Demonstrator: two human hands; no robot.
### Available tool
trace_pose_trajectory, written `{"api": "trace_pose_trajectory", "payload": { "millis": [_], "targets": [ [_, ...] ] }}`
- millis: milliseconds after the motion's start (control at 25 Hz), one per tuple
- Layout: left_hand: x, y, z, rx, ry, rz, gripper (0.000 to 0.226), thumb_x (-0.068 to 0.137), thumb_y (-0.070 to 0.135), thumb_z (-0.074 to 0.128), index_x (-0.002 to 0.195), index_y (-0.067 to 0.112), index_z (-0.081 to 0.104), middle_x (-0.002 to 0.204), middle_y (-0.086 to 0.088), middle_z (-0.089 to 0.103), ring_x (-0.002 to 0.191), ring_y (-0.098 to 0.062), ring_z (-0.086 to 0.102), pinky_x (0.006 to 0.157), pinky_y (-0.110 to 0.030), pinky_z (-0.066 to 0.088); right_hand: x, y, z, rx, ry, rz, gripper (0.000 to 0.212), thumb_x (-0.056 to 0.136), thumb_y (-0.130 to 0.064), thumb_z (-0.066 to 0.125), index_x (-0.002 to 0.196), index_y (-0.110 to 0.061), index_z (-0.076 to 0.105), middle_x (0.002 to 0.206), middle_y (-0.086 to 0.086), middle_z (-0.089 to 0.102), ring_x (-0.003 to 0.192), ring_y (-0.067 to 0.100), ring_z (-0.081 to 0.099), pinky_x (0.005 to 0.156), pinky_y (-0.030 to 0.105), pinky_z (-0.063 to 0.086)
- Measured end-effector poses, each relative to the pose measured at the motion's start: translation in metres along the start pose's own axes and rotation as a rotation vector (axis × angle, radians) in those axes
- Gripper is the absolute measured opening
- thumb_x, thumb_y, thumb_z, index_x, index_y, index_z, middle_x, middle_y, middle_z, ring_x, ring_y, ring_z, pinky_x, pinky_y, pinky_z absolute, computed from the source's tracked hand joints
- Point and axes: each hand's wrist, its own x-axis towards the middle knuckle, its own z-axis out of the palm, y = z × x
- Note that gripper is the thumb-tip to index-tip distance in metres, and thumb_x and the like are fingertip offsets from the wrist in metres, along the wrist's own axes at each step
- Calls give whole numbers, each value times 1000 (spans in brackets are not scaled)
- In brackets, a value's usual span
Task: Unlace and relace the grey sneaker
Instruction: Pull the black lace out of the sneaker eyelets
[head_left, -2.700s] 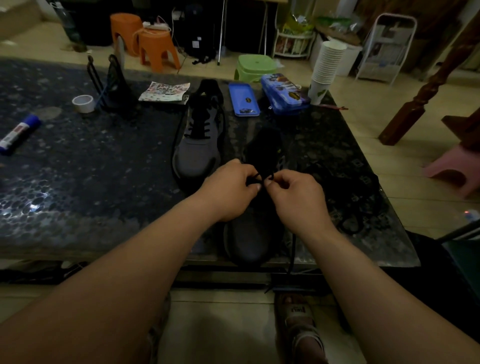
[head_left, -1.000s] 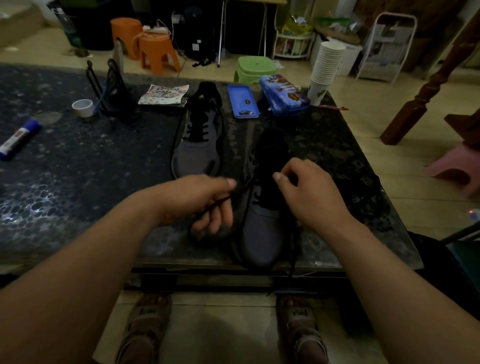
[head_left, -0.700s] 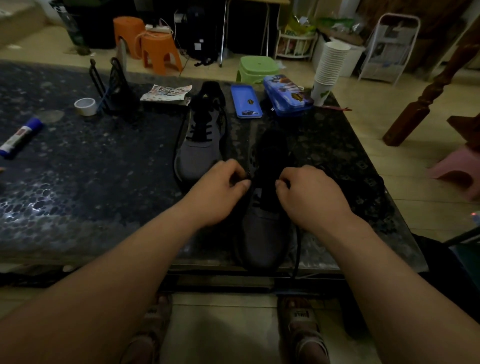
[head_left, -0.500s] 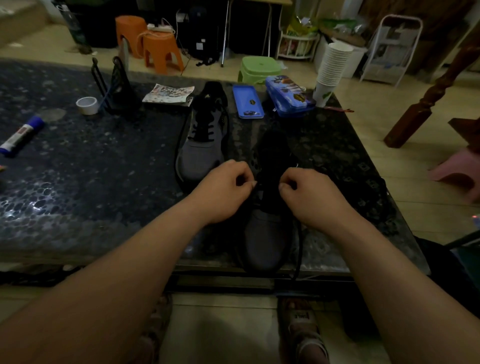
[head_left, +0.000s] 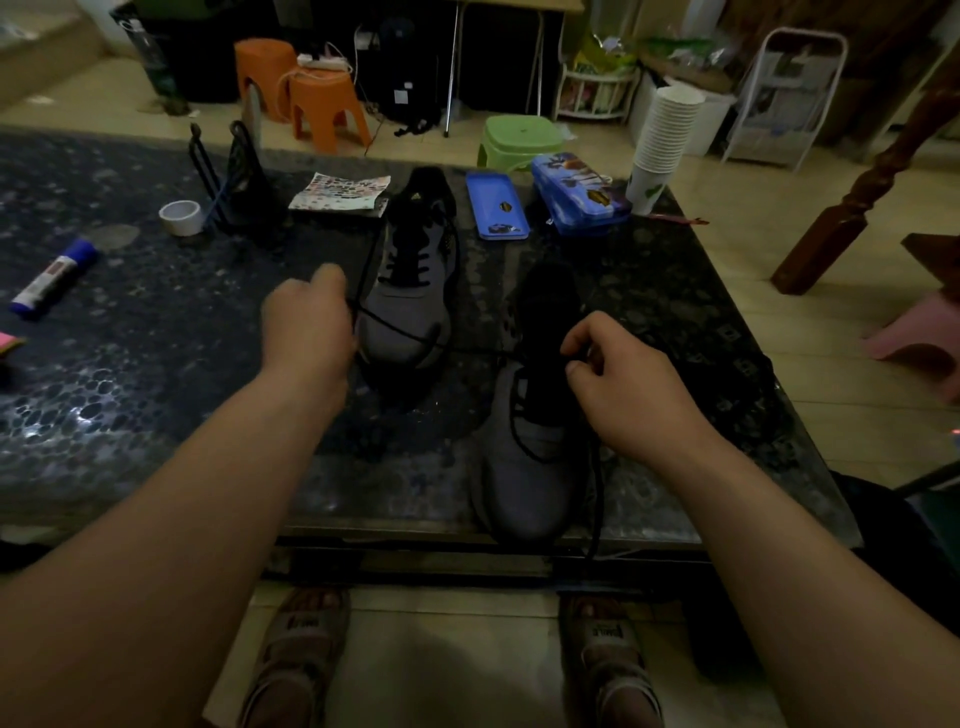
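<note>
Left hand (head_left: 306, 325) fingers clench the black shoelace (head_left: 396, 326), taut across to the right hand (head_left: 623, 387), whose fingers pinch it over the grey sneaker (head_left: 524, 467), lying on the bench (head_left: 156, 364) just beneath them

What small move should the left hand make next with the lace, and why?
Probably pull the left hand a little more leftward: the lace in its grip runs almost straight across to the near sneaker, where the right hand pinches it, so little slack seems left.
</note>
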Motion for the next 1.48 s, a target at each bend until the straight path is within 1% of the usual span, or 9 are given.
{"api": "trace_pose_trajectory", "payload": {
  "millis": [120, 240, 480, 600, 720, 960, 1160, 1360, 1480],
  "targets": [
    [-9, -15, 9, 583, 18, 365, 33, 84, 33, 61, 111, 15, 58, 119, -10, 55, 107, -27, 52, 90, -38, 46, 1, -2, -1, 36, -22, 16, 14, 99, -20, 56, 103, -34, 57, 80, -7, 62, 70, 11, 61, 65, 36, 51],
    [-39, -18, 28, 668, -322, 717, 28, 90, 40, 59, 112, 22, 62, 112, 0, 62, 106, -20, 59, 96, -44, 49, 1, -1, -1, 45, -55, 1, 12, 102, -22, 56, 106, -34, 57, 81, -7, 60, 70, 9, 60, 63, 34, 48],
    [-67, -15, 44, 509, -775, 286, 31, 102, 35, 62, 79, 13, 63, 68, -2, 68, 61, -12, 59, 61, -29, 43, 0, 9, -7, 91, -134, -39, 23, 102, -19, 59, 114, -38, 57, 73, -5, 58, 63, 3, 58, 62, 28, 48],
    [-58, -3, 37, 60, -759, -214, 33, 106, 26, 51, 74, 16, 53, 58, -3, 59, 55, -20, 63, 65, -32, 48, 1, 8, -7, 52, -91, -88, 22, 100, -20, 61, 113, -38, 63, 81, -6, 57, 70, 3, 56, 66, 23, 44],
    [-52, -8, 32, 84, -746, -364, 27, 108, 29, 48, 84, 17, 53, 51, 3, 42, 44, -16, 51, 52, -25, 42, 3, 1, -5, 15, -29, -121, 18, 100, -31, 58, 111, -36, 72, 92, -8, 52, 83, 3, 55, 76, 21, 43],
    [-58, -19, 36, 429, -810, 55, 22, 97, -4, 47, 99, 16, 52, 64, -7, 49, 46, -19, 41, 40, -22, 28, 5, -8, 5, -124, -101, -139, 26, 91, -31, 70, 116, -39, 71, 92, -12, 45, 84, 7, 51, 80, 30, 48],
    [-58, -18, 27, 796, -915, 528, 30, 98, 41, 65, 82, 16, 64, 85, 5, 58, 76, -3, 53, 71, -22, 43, 6, -8, 8, -80, -35, -109, 6, 94, -32, 71, 100, -33, 73, 86, -9, 46, 76, 5, 48, 71, 26, 37],
    [-53, 9, 23, -63, -644, 269, 34, 91, 32, 63, 61, 17, 61, 76, -15, 57, 78, -27, 56, 84, -36, 43, 6, -10, 4, -26, -78, -50, 18, 98, -20, 58, 99, -30, 74, 90, -11, 56, 73, 2, 51, 63, 11, 34],
    [-72, 26, 18, -158, -854, 268, 28, 89, 20, 53, 62, 12, 48, 56, -8, 48, 53, -22, 46, 62, -35, 41, 5, -19, -1, 420, -95, 223, 31, 102, -31, 51, 91, -18, 77, 76, -6, 69, 62, 7, 55, 56, 22, 39]
  ]
}}
